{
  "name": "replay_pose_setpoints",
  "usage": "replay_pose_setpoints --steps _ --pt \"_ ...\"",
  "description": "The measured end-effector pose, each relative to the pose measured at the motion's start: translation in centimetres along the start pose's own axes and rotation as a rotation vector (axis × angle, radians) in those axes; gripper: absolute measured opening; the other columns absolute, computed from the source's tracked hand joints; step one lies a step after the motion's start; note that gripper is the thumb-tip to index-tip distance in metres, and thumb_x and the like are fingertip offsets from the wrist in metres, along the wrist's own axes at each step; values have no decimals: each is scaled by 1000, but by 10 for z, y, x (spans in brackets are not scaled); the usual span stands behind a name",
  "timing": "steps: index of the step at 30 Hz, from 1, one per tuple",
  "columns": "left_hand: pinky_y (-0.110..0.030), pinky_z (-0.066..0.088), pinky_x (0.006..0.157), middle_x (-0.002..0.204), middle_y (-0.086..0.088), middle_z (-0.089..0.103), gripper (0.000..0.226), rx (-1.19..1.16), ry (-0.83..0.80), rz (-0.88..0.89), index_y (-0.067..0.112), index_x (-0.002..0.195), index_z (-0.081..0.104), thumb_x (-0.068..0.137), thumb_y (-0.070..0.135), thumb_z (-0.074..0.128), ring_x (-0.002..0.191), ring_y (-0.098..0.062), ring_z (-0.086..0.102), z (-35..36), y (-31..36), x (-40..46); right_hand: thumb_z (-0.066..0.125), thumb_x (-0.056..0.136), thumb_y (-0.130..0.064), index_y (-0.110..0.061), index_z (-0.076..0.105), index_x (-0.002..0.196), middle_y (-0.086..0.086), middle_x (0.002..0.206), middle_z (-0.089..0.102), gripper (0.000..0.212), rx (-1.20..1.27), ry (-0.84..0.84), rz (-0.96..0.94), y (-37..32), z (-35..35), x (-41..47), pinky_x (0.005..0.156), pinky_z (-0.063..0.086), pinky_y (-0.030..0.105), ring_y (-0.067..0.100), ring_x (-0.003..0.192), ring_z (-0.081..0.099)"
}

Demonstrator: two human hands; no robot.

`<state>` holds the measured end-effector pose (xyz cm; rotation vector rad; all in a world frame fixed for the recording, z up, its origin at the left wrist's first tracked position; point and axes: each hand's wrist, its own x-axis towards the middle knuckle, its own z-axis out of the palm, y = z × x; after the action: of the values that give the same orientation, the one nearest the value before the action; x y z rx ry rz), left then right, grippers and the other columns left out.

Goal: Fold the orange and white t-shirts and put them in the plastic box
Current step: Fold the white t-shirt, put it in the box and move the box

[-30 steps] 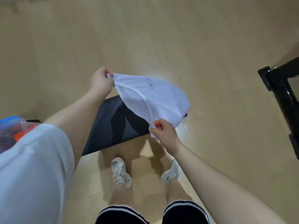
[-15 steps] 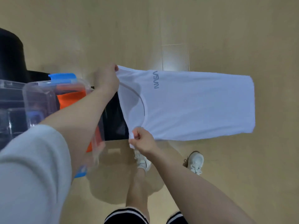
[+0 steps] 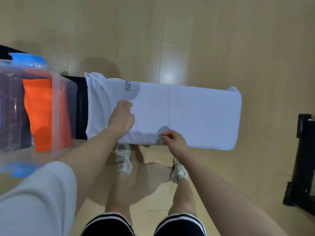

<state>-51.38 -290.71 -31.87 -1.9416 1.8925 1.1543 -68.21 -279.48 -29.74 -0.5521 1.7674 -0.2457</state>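
Your left hand [image 3: 121, 118] reaches forward with the forearm stretched out, knuckles up and fingers curled loosely under, resting on the white t-shirt [image 3: 184, 114]; whether it pinches any cloth you cannot tell from here. Your right hand [image 3: 173, 140] sits nearer to you at the shirt's near edge, wrist bent, thumb and fingertips drawn together over the hem, though a real grip on the fabric is not clear. The shirt lies as a long folded strip running from left of your left hand to well beyond your right. Left of your left arm stands the plastic box [image 3: 64, 116], clear-walled, with the orange t-shirt [image 3: 40, 114] inside it.
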Motion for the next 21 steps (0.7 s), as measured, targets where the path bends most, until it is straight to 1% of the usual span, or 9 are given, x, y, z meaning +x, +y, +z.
replay_pose_setpoints --steps 3,5,8,10,12,15,17,18,21 --pt "-42 33 108 147 -15 29 45 58 -91 79 7 134 38 89 7 39 132 -34 35 65 22 -28 46 93 -15 -16 59 98 5 100 61 15 -94 112 -11 45 -62 5 89 46 40 29 102 59" --pt "-44 30 110 152 -20 22 50 93 -85 121 9 139 36 90 15 39 137 -37 29 107 42 -48 42 95 -17 -14 55 115 8 116 58 25 -233 167 -61 76 -94 7 88 44 36 26 109 53" --pt "-52 29 108 150 -26 24 60 152 -20 159 6 141 35 87 34 35 137 -44 28 158 70 -70 37 95 -22 -26 36 138 7 148 29 43 -736 166 -284 116 -126 10 101 33 37 27 132 31" --pt "-45 11 117 157 -16 1 68 207 -23 67 13 148 11 92 44 34 145 -34 5 185 71 -77 26 96 -35 -27 15 147 5 158 6 54 -996 87 -450 137 -133 15 115 15 41 28 145 9" --pt "-40 2 118 157 -10 -13 74 235 31 -87 15 148 -6 94 49 32 146 -29 -9 196 64 -78 17 94 -47 -24 -5 148 1 158 -10 63 -1106 41 -530 155 -134 23 117 1 44 27 146 -5" --pt "-41 5 118 157 -11 -13 77 222 116 -259 10 147 -9 94 47 34 145 -29 -9 196 44 -88 21 97 -49 -21 -26 138 -5 147 -31 69 -1128 105 -378 184 -138 32 117 -7 44 24 145 -18" --pt "-40 5 118 157 -11 -12 77 162 129 -317 8 147 -6 94 43 37 146 -29 -7 192 31 -97 26 97 -47 -15 -16 145 3 154 -21 70 -1085 195 -303 198 -135 25 117 -4 43 27 146 -11" --pt "-39 4 119 157 -12 -12 75 125 146 -326 6 147 -4 94 40 38 146 -28 -5 191 29 -103 31 97 -43 -12 -1 148 10 158 -6 68 -1026 241 -338 204 -131 19 117 4 44 30 146 1" --pt "-33 7 117 158 -14 -4 66 -211 236 -360 4 147 4 96 28 39 146 -27 4 195 36 -119 39 91 -29 -4 48 128 19 135 48 46 -792 323 -543 210 -108 4 97 42 42 36 121 49"
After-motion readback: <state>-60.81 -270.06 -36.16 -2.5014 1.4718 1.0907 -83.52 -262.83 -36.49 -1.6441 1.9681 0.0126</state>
